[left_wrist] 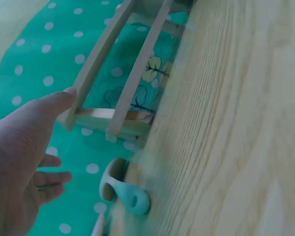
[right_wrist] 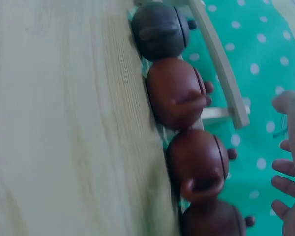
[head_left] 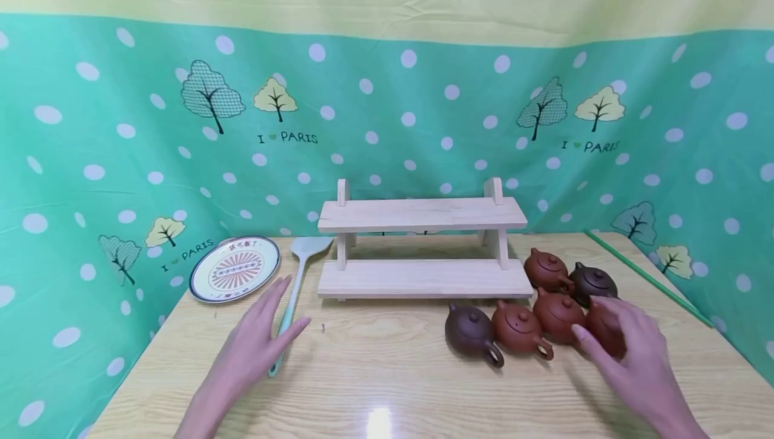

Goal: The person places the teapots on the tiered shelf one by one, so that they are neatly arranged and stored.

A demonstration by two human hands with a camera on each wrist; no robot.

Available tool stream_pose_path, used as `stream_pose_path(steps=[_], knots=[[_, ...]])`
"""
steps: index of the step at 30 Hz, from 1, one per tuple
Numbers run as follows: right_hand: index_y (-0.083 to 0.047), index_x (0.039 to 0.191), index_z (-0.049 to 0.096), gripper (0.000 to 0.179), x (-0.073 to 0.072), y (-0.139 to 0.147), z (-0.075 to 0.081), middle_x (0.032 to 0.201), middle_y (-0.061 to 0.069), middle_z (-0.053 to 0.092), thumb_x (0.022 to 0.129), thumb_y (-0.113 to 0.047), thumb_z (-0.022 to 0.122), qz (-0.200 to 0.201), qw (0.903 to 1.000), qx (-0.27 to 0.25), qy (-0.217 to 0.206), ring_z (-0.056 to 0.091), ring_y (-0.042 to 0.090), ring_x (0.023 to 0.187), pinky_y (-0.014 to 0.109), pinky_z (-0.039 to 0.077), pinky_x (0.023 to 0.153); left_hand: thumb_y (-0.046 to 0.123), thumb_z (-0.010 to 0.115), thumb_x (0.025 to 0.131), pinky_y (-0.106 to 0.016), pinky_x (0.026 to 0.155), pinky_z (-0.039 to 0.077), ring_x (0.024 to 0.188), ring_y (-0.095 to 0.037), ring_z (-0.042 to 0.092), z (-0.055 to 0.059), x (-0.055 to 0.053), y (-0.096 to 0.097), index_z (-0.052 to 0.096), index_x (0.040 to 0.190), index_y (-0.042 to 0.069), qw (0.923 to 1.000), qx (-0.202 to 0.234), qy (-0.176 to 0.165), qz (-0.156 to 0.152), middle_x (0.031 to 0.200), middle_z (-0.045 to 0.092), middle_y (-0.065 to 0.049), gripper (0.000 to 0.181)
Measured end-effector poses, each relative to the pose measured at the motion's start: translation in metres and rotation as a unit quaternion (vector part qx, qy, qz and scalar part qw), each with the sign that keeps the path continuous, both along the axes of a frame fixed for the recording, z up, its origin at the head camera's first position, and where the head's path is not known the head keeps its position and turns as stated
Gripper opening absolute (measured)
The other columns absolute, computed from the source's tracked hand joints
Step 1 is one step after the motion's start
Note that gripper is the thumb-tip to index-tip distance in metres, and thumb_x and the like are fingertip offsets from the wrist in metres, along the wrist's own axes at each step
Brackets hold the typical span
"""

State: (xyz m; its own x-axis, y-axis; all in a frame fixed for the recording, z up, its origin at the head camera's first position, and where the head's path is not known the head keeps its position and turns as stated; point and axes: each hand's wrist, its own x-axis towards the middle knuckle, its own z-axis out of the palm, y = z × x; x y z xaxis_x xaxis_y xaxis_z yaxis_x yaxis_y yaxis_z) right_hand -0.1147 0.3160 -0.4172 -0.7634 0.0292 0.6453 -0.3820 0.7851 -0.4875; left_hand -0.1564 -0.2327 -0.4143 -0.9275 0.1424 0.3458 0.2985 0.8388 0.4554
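My left hand (head_left: 256, 341) hovers by the pale green-handled spatula (head_left: 293, 291), its fingers straight and nothing in them. On the right, my right hand (head_left: 635, 358) is held above the rightmost reddish-brown teapot (head_left: 605, 335), hiding part of it. In the right wrist view, those fingers are spread and stand apart from the teapots. More small clay teapots cluster beside it: a dark brown teapot (head_left: 468, 330) at the left end, a reddish teapot (head_left: 519, 328), another reddish teapot (head_left: 557, 318), and behind them a reddish teapot (head_left: 544, 269) and a dark teapot (head_left: 594, 283).
A two-tier wooden rack (head_left: 423, 277) stands at the back middle of the table (head_left: 363, 372). At the back left lies a white patterned plate (head_left: 236, 269). A thin green stick (head_left: 650, 277) runs along the right edge. Behind hangs a dotted green curtain (head_left: 387, 123).
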Motion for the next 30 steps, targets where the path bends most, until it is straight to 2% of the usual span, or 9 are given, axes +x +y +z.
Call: stream_pose_path(steps=[2,4,7,11,15,18,21,26,30], knots=[[0.005,0.126,0.064,0.044,0.001,0.007,-0.002,0.124,0.023,0.059,0.086,0.0,0.081,-0.022,0.9995,-0.024,0.0,0.044,0.013,0.119,0.017,0.031,0.103,0.048,0.067,0.101,-0.071,0.11,0.039,0.141,-0.048,0.041,-0.003,-0.008,0.002,0.035,0.16,0.008,0.9992,0.039,-0.013,0.0,0.159,0.04,-0.024,0.079],[0.004,0.124,0.064,0.037,0.004,0.015,-0.005,0.122,0.019,0.058,0.091,-0.004,0.078,-0.056,0.9975,-0.034,-0.027,0.04,0.002,0.112,0.004,0.032,0.084,0.043,0.069,0.101,-0.068,0.11,0.041,0.139,-0.047,0.045,-0.006,-0.016,0.004,0.037,0.159,0.004,0.997,0.074,-0.021,-0.004,0.157,0.043,-0.024,0.077],[0.004,0.127,0.062,0.036,0.01,0.026,-0.009,0.124,0.019,0.055,0.099,-0.015,0.073,-0.108,0.9899,-0.039,-0.083,0.04,0.003,0.106,0.009,0.035,0.068,0.036,0.071,0.101,-0.066,0.109,0.045,0.133,-0.046,0.052,-0.01,-0.028,0.007,0.039,0.156,-0.002,0.9922,0.119,-0.039,-0.001,0.151,0.048,-0.027,0.074],[0.006,0.127,0.061,0.039,0.018,0.038,-0.016,0.118,0.02,0.055,0.1,-0.02,0.071,-0.151,0.9812,-0.039,-0.114,0.04,0.005,0.098,0.024,0.033,0.069,0.035,0.071,0.101,-0.061,0.11,0.046,0.131,-0.045,0.055,-0.013,-0.039,0.012,0.04,0.153,-0.005,0.9858,0.151,-0.072,0.018,0.146,0.054,-0.029,0.073],[0.008,0.125,0.061,0.04,0.021,0.047,-0.022,0.109,0.019,0.055,0.1,-0.022,0.07,-0.18,0.974,-0.036,-0.133,0.041,0.011,0.092,0.026,0.032,0.07,0.037,0.072,0.099,-0.057,0.112,0.046,0.131,-0.043,0.056,-0.015,-0.046,0.016,0.044,0.152,-0.005,0.9808,0.174,-0.087,0.017,0.143,0.057,-0.027,0.073],[0.009,0.123,0.06,0.041,0.023,0.053,-0.025,0.101,0.019,0.054,0.101,-0.024,0.07,-0.193,0.9681,-0.031,-0.157,0.043,0.021,0.087,0.025,0.032,0.066,0.038,0.073,0.099,-0.057,0.111,0.047,0.129,-0.042,0.058,-0.018,-0.049,0.019,0.047,0.149,-0.005,0.9798,0.181,-0.084,0.014,0.139,0.06,-0.027,0.072],[0.012,0.122,0.06,0.045,0.024,0.059,-0.027,0.093,0.016,0.054,0.102,-0.028,0.068,-0.198,0.9619,-0.027,-0.186,0.043,0.024,0.082,0.025,0.031,0.06,0.037,0.074,0.098,-0.055,0.109,0.049,0.125,-0.042,0.061,-0.022,-0.051,0.022,0.05,0.147,-0.007,0.979,0.187,-0.079,0.012,0.133,0.064,-0.026,0.07],[0.013,0.121,0.058,0.05,0.027,0.064,-0.031,0.077,0.007,0.049,0.106,-0.034,0.062,-0.208,0.9498,-0.019,-0.233,0.041,0.016,0.064,0.026,0.03,0.05,0.033,0.075,0.098,-0.051,0.105,0.053,0.122,-0.041,0.064,-0.03,-0.055,0.025,0.053,0.145,-0.007,0.9744,0.212,-0.074,-0.003,0.132,0.065,-0.026,0.066],[0.012,0.121,0.053,0.049,0.027,0.065,-0.035,0.074,0.005,0.049,0.109,-0.036,0.056,-0.204,0.9376,-0.012,-0.281,0.043,0.017,0.062,0.027,0.031,0.049,0.033,0.075,0.098,-0.048,0.104,0.053,0.12,-0.041,0.065,-0.035,-0.056,0.028,0.053,0.145,-0.006,0.9712,0.229,-0.067,-0.009,0.133,0.064,-0.025,0.065]])
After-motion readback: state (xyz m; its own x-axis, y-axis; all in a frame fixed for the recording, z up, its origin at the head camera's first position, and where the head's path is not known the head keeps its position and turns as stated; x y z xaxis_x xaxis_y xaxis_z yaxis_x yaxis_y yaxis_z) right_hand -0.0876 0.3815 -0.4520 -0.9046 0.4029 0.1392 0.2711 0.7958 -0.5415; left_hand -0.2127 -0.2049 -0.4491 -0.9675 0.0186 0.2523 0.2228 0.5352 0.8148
